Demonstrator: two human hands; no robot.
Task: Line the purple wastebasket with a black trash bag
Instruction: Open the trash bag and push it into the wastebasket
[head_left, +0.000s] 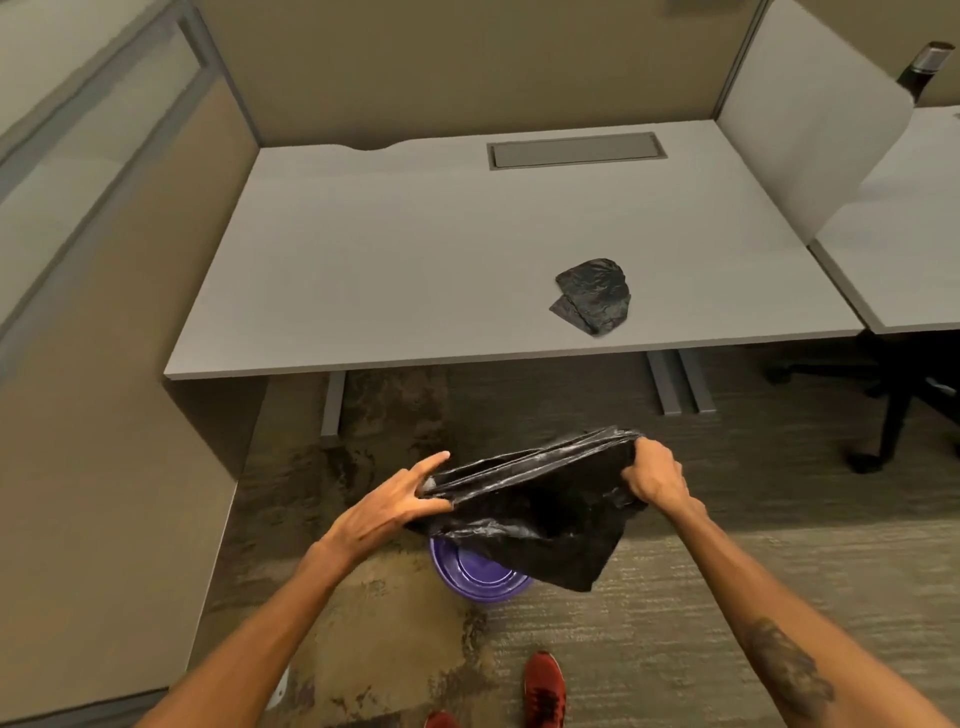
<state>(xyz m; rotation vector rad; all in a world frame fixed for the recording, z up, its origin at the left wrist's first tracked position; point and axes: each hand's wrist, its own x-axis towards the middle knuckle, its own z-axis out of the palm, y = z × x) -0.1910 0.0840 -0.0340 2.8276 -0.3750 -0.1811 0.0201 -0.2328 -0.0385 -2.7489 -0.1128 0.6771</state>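
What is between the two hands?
In the head view, the black bag stretches between the left hand and the right hand; each grips one end. It hangs above the purple wastebasket, partly covering it.

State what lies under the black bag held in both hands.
Under the black trash bag, the purple wastebasket stands on the carpet; its near-left rim shows, the rest is covered.

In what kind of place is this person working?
Most likely an office cubicle: a plain grey desk enclosed by beige partition panels, with the base of a black wheeled office chair on grey carpet.
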